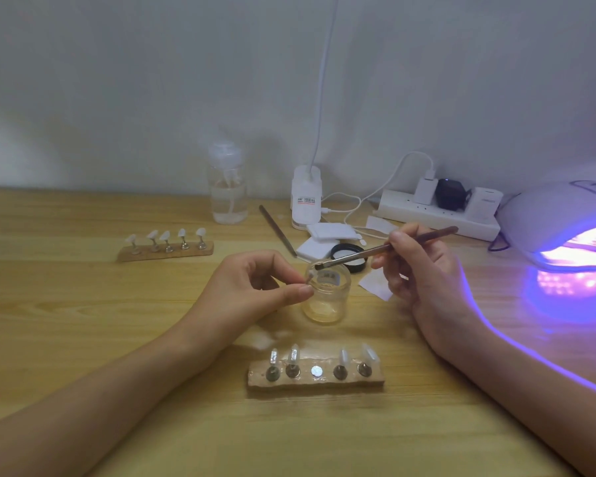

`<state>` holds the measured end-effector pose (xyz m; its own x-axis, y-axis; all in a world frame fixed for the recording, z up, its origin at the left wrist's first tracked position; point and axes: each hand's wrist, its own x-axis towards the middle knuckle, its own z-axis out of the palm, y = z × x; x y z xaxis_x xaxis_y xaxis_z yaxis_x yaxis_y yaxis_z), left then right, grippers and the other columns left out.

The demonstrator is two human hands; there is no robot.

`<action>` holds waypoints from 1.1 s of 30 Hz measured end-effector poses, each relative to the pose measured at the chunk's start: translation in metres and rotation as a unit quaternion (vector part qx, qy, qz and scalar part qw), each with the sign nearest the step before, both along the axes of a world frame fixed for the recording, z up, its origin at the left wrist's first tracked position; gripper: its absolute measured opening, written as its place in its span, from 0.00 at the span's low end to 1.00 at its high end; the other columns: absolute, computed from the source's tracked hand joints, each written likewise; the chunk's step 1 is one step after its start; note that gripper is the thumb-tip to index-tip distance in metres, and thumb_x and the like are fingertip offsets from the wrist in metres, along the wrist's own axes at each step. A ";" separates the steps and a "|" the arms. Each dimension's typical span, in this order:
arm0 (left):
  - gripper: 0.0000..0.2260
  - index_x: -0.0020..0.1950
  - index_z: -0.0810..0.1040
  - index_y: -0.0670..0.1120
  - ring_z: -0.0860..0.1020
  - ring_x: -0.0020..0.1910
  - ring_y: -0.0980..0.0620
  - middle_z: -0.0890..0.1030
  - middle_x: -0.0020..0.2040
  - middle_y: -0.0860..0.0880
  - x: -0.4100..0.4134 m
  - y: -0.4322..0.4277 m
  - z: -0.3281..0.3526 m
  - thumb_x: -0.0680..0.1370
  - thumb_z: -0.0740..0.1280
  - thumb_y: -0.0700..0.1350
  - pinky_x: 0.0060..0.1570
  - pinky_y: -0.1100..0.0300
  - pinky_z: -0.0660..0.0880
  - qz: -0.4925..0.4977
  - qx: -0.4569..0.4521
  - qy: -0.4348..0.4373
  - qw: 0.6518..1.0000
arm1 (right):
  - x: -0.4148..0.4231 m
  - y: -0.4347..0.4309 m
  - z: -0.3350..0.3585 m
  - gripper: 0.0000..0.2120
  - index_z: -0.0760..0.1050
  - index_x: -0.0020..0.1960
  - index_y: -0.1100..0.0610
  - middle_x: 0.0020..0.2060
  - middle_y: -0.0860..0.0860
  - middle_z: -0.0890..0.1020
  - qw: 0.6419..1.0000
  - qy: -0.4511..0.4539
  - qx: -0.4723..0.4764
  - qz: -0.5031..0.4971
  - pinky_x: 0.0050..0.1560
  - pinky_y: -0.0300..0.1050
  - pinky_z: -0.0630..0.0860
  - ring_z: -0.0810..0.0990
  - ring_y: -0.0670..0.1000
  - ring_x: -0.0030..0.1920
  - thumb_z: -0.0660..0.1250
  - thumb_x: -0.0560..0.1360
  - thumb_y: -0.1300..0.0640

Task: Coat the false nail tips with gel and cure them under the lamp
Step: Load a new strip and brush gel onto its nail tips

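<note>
My left hand (255, 287) pinches a small clear nail tip on its stand (309, 277) over the open gel jar (326, 294). My right hand (417, 270) holds a brown brush (386, 248), and its bristles touch the nail tip. In front of me lies a stone holder (315, 376) with several nail tips on pegs and one bare magnet spot in the middle. A second holder (166, 249) with several white tips sits at the left. The curing lamp (565, 228) glows purple at the right.
A clear pump bottle (227, 187) and a white bottle (306, 197) stand at the back. A power strip (437, 210) with plugs and cables lies by the wall. White pads (327, 234), the black jar lid (350, 258) and a spare brush (277, 230) lie behind the jar.
</note>
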<state>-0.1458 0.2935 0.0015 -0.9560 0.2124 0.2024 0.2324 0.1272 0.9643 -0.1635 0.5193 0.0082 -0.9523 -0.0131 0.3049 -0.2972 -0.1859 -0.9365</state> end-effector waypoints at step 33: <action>0.05 0.40 0.79 0.42 0.73 0.29 0.58 0.78 0.31 0.54 0.004 0.002 0.001 0.73 0.74 0.40 0.29 0.69 0.69 0.011 0.004 0.058 0.998 | -0.003 0.001 -0.002 0.10 0.75 0.35 0.46 0.34 0.53 0.83 1.000 -0.011 -0.012 0.014 0.22 0.34 0.61 0.66 0.44 0.23 0.69 0.74 0.48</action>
<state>-0.1419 0.2954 0.0030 -0.9300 0.1899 0.3146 0.3408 0.1256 0.9317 -0.1667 0.5202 0.0065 -0.9579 -0.0323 0.2852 -0.2718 -0.2168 -0.9376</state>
